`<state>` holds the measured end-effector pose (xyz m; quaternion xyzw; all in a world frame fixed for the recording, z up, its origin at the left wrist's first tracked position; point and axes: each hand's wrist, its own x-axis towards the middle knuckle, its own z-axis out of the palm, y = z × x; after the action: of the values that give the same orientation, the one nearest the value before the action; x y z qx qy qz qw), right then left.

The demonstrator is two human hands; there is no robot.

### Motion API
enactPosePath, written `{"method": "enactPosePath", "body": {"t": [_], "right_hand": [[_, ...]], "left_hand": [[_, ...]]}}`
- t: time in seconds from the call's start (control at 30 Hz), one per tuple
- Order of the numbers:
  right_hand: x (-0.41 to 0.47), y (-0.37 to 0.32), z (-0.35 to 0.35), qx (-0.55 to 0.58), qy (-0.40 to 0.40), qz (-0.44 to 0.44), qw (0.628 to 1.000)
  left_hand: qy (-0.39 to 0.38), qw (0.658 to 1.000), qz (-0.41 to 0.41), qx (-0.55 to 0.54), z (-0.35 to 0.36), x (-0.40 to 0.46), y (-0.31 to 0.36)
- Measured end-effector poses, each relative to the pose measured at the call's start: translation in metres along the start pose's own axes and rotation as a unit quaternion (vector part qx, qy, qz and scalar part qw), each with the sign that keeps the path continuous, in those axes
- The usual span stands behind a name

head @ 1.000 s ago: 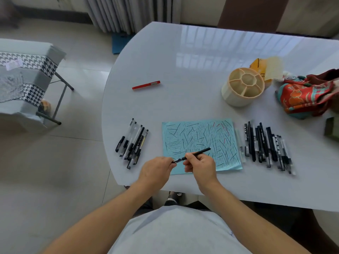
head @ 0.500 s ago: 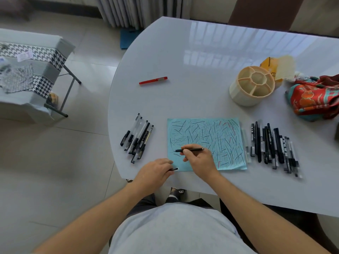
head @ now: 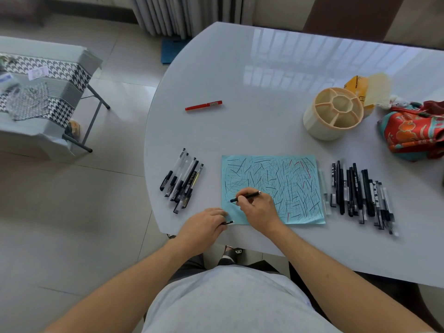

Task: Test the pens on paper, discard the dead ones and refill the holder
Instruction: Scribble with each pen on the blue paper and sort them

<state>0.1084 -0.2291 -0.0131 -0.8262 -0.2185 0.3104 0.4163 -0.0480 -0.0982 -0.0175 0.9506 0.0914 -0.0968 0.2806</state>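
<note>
A light blue paper (head: 288, 179) covered in pen strokes lies near the table's front edge. My right hand (head: 258, 209) grips a black pen (head: 248, 195), whose tip rests on the paper's lower left area. My left hand (head: 204, 224) rests on the table just left of the paper and holds the pen cap (head: 228, 222). A cream round pen holder (head: 334, 114) with empty compartments stands at the back right. Several pens (head: 182, 181) lie in a group left of the paper. A larger row of pens (head: 360, 195) lies to its right. A red pen (head: 203, 105) lies alone farther back.
The white table (head: 264, 75) has a curved left edge. A colourful cloth bag (head: 413, 131) and a yellow packet (head: 358, 86) sit at the back right, behind the holder. A small houndstooth-covered side table (head: 40, 92) stands on the floor to the left.
My hands pulled the cap off the pen and separated. My right hand moved the pen onto the paper; my left hand settled on the table with the cap.
</note>
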Motion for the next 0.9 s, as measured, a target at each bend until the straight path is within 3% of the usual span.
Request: {"method": "enactPosePath", "body": {"t": [0.1,0.3,0.9], "right_hand": [[-0.001,-0.003,-0.008,0.162,0.049,0.060,0.984],[-0.015,-0.001,-0.039,0.289,0.054,0.070,0.953],[-0.036,0.008,-0.040,0.346,-0.037,0.084,0.934]], "left_hand": [[-0.015,1.000,-0.012,-0.012,-0.002,0.001,0.001],[0.004,0.995,-0.070,-0.066,-0.006,0.006,0.009],[-0.018,0.995,-0.059,-0.072,-0.024,0.029,0.040]]}}
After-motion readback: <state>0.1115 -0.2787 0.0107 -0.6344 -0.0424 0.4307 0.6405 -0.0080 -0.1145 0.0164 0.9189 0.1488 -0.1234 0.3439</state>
